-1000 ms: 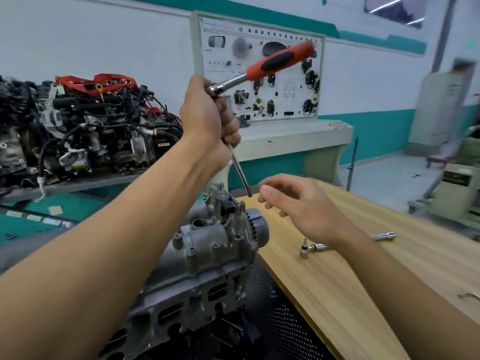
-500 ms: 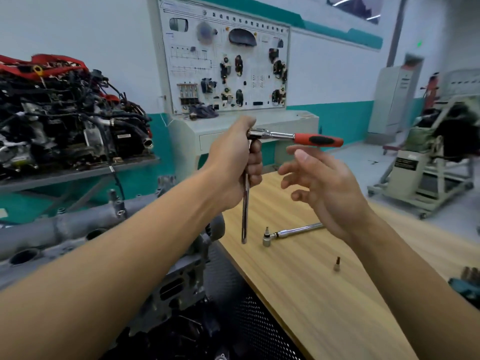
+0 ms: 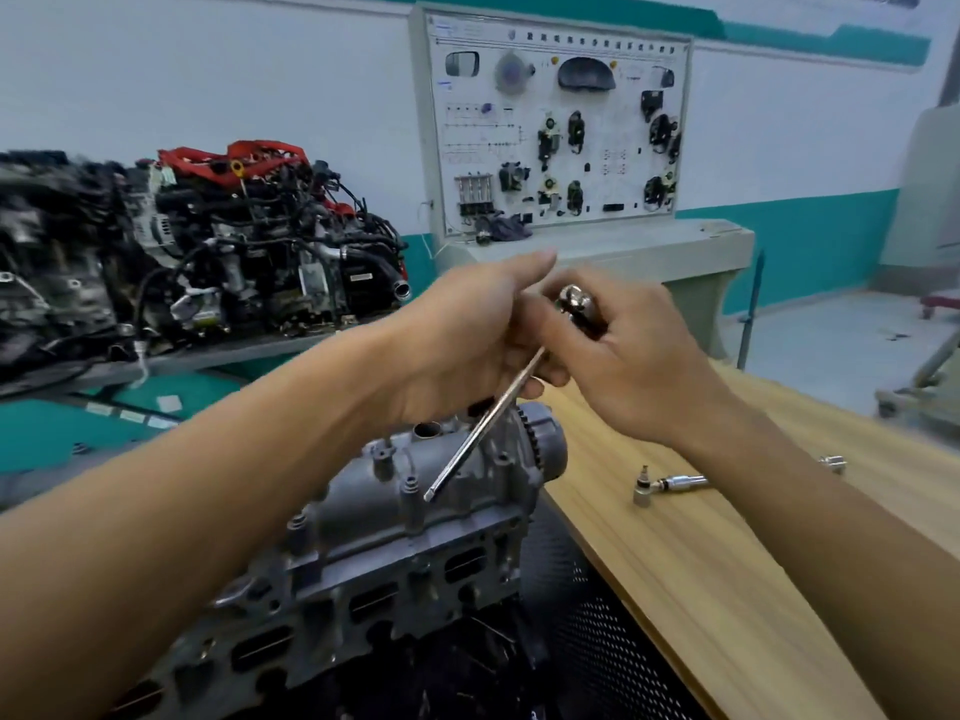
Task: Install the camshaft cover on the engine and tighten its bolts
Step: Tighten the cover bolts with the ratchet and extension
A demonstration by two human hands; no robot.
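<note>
The grey camshaft cover sits on the engine head at lower centre, with a toothed sprocket at its far end. Above it my left hand grips the ratchet's long extension bar, which slants down toward the cover with its tip in the air. My right hand is curled round the ratchet head. The red handle is hidden behind my right hand.
A wooden table runs along the right, with a second chrome ratchet and a small socket on it. A complete engine stands on a bench at the left. A training panel stands behind.
My right hand has moved in and closed round the ratchet head. The extension bar has tilted from upright to slanted, and both hands are now over the cover.
</note>
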